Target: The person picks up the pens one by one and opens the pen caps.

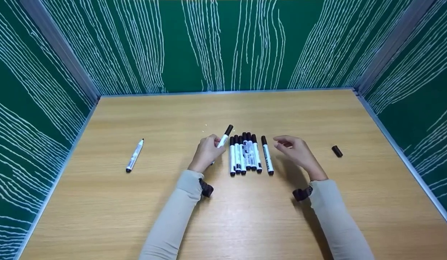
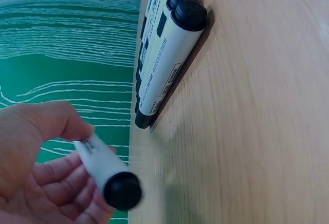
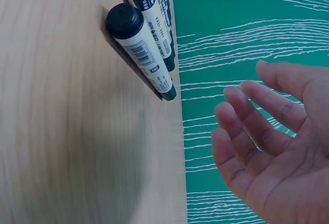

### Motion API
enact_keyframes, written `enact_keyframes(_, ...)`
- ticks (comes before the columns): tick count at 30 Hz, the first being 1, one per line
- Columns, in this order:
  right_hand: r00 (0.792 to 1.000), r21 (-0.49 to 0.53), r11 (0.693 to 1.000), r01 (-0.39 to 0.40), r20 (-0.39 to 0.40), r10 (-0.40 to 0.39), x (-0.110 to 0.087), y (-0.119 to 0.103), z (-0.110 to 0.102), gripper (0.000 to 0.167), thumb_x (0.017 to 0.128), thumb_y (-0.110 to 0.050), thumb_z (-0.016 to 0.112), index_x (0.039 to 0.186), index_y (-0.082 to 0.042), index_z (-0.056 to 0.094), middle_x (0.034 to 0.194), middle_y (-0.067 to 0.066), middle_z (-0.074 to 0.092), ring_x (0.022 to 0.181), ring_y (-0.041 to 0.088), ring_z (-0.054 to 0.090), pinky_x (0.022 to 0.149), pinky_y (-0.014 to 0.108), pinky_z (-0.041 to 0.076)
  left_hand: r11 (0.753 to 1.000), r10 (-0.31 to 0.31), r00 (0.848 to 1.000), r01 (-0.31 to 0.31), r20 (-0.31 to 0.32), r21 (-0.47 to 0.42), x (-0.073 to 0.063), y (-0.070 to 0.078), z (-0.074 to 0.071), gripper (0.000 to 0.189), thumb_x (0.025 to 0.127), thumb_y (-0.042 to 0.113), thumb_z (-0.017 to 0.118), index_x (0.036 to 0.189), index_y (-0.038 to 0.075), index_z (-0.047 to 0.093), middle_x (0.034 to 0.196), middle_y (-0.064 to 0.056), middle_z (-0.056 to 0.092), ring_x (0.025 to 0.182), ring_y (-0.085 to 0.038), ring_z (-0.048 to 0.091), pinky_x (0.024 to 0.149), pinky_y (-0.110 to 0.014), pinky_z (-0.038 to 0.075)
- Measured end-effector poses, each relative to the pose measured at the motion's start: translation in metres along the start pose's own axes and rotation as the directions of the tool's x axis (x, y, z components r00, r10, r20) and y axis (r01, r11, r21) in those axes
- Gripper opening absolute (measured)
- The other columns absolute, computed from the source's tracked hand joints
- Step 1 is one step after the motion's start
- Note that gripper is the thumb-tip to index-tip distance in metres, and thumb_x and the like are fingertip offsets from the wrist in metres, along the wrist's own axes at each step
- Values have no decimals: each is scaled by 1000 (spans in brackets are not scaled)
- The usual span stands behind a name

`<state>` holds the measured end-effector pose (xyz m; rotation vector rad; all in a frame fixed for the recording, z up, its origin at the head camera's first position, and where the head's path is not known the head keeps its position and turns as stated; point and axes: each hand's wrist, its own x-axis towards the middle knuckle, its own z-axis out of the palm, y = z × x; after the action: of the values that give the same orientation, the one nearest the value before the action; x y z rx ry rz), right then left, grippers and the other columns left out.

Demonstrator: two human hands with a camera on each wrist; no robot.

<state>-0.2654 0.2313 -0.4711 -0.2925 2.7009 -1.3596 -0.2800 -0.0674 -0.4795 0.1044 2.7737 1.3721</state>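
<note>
A white marker [image 1: 222,140] with a black cap is pinched between thumb and fingers of my left hand [image 1: 207,153], tilted with its cap up and away; in the left wrist view its black end [image 2: 122,190] faces the camera. Just right of it, several capped markers [image 1: 244,153] lie side by side in a row. One more capped marker [image 1: 267,155] lies slightly apart at the row's right. My right hand [image 1: 297,151] hovers beside that marker with loosely bent fingers and nothing in them, also seen in the right wrist view [image 3: 272,147].
An uncapped marker [image 1: 135,155] lies on the wooden table [image 1: 173,220] at the left, tip pointing away. Off to the right lies a loose black cap [image 1: 337,151]. Small white specks dot the table near the left hand. Green walls [image 1: 173,47] with white lines enclose the back and sides.
</note>
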Motion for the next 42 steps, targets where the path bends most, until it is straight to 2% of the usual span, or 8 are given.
enact_keyframes(6,1000,-10,1000,20,-4,-20,1,-4,3,41,98,-27,55,131,-2,56,120,20,61,110,34,56,92,46,49,982,187,982,-185,-38,37,-1,1,-2,21,90,5,58,110,-2,62,98,-13,62,85,-21,56,78,-32,51)
enact_keyframes(13,1000,-7,1000,20,4,-20,2,-11,6,42,98,-28,56,130,-3,56,121,20,62,110,34,56,94,47,48,942,321,947,-316,-29,111,-8,8,-8,28,97,6,51,124,0,57,109,-12,56,94,-22,57,87,-34,53)
enact_keyframes(16,1000,-11,1000,15,7,-15,3,-14,9,42,98,-29,56,131,-4,56,120,19,62,110,34,56,94,46,48,890,433,901,-422,-29,171,-11,9,-10,29,97,7,52,125,0,58,109,-11,57,94,-20,59,86,-29,54)
enact_keyframes(21,999,-20,998,53,-3,-53,3,-18,14,41,97,-29,58,130,-5,57,113,16,64,105,30,59,88,40,50,738,642,766,-609,-25,289,-17,11,-14,27,95,5,56,121,0,61,107,-10,61,93,-19,61,84,-24,54)
enact_keyframes(24,995,-9,996,93,-17,-93,3,-23,16,44,94,-31,61,130,-6,57,110,13,65,101,26,60,88,38,50,669,702,712,-660,-1,341,-20,13,-17,26,95,6,57,120,2,62,108,-9,63,96,-18,62,86,-22,53)
enact_keyframes(30,985,9,985,171,-28,-171,3,-37,19,49,89,-31,68,131,-9,57,113,11,64,103,24,61,92,43,51,585,743,665,-697,69,414,-26,17,-24,28,96,12,58,123,5,63,116,-6,66,106,-16,62,94,-22,50)
enact_keyframes(37,942,-4,942,336,-17,-336,3,-54,22,47,87,-23,72,130,-8,59,119,12,63,104,28,62,95,44,51,444,807,580,-721,113,532,-27,20,-29,29,95,13,60,122,5,63,116,-5,68,104,-16,63,96,-23,49)
enact_keyframes(42,913,-70,910,408,18,-408,3,-65,25,49,87,-25,71,130,-7,59,122,10,62,103,28,62,92,42,52,427,800,584,-715,138,554,-29,22,-33,31,95,16,59,124,6,62,118,-5,68,105,-15,63,95,-24,50)
